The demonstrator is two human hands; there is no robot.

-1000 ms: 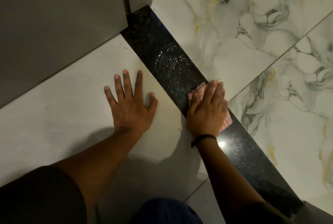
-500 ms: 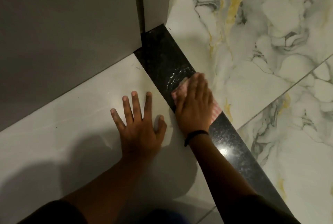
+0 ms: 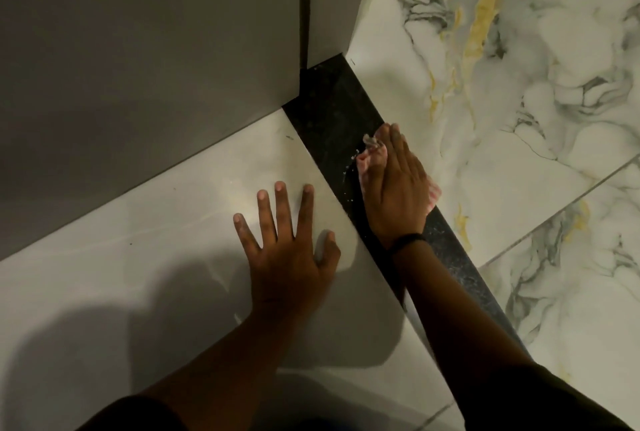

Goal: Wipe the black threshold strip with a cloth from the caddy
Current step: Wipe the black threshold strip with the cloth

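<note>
The black threshold strip (image 3: 329, 119) runs diagonally from the grey door frame at top centre down to the lower right, between plain and marbled tiles. My right hand (image 3: 394, 184) lies flat on a pink cloth (image 3: 433, 193), pressing it onto the strip; the cloth shows only at the fingertips and the hand's right side. White specks and a foamy smear sit on the strip by my fingertips. My left hand (image 3: 287, 250) rests palm down with fingers spread on the pale tile left of the strip. The caddy is out of view.
A grey door or panel (image 3: 138, 67) stands at upper left with a narrow frame piece (image 3: 332, 1) at the strip's far end. Marbled white, grey and gold floor tiles (image 3: 502, 101) lie to the right; plain pale tile (image 3: 138, 274) to the left.
My right hand has slid the cloth up along the strip toward the door frame. The smeared patch is now under or beside the cloth. My left hand has stayed planted on the pale tile.
</note>
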